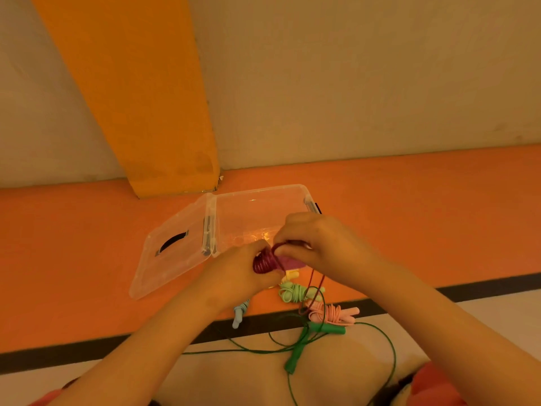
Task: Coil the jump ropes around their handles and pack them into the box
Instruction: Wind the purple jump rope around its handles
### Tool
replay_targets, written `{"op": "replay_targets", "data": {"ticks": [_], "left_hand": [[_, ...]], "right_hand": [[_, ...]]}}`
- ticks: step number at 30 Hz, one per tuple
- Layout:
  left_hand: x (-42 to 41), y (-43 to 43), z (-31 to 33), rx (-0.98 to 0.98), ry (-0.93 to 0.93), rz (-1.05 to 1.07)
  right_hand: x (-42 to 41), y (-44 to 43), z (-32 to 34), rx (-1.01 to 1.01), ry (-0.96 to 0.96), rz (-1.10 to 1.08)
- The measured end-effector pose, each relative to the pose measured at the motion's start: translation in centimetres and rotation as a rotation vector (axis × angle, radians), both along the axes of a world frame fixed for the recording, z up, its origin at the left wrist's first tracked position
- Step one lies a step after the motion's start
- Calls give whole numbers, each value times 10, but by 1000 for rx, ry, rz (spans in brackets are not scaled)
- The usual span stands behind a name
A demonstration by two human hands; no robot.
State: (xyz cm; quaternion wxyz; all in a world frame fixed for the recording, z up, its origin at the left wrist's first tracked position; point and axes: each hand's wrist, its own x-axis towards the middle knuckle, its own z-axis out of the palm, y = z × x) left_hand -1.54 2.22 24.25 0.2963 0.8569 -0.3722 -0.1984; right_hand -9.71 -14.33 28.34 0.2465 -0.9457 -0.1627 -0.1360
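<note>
one orange floor (409, 200), beige wall (351, 68)

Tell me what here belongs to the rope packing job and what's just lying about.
Job: maroon rope, held by left hand and right hand; clear box; dark green rope; pink rope; light green rope; blue rope.
Lying about: only the orange pillar.

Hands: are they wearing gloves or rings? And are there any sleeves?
No gloves and no rings that I can see. The left hand and right hand are bare, and both forearms are bare too, with no watch or bracelet. Pink-red cloth shows at the bottom corners, maybe clothing; I cannot tell which part.
</note>
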Motion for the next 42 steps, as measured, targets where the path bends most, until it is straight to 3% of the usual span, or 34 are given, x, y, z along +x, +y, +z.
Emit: {"op": "replay_targets", "data": {"ticks": [9,14,20,24,32,37,42], "left_hand": [[-6,-4,10,31,-70,-34],[-3,4,16,-68,262,-181],[-4,12,28,-208,364,-239],[-4,13,33,-392,452,-183],[-6,7,33,-680,642,-43],[-7,5,33,-724,631,-7],[2,7,34,-744,510,228]], "right_hand": [[3,8,-3,213,80,-3],[4,-7,-2,334,148,-137],[0,-16,0,689,313,-109],[0,-24,-3,830,313,-145],[1,-9,-5,869,307,-160],[2,-4,-15,801,354,-205],[0,-10,-23,431,377,-319]]}}
